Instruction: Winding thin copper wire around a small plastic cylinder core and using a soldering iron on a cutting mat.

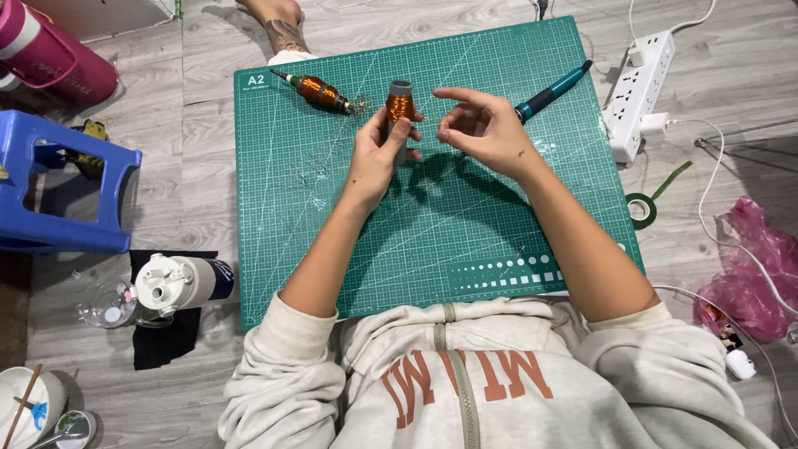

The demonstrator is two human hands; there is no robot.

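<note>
My left hand [378,148] holds a grey cylinder wound with copper wire [400,103] upright over the green cutting mat [332,241]. My right hand [482,126] hovers just to its right, thumb and forefinger pinched near the coil, seemingly on a fine wire too thin to make out. A second copper-wound spindle [318,91] lies on the mat at the upper left. A teal pen-shaped tool [553,91] lies behind my right hand at the upper right of the mat.
A white power strip [638,93] and cables lie right of the mat, with a roll of green tape [641,209] and a pink plastic bag [752,274]. A blue stool [62,187], a pink bottle [54,54] and a white-lidded bottle [179,283] are at the left. Someone's foot [283,33] rests at the top.
</note>
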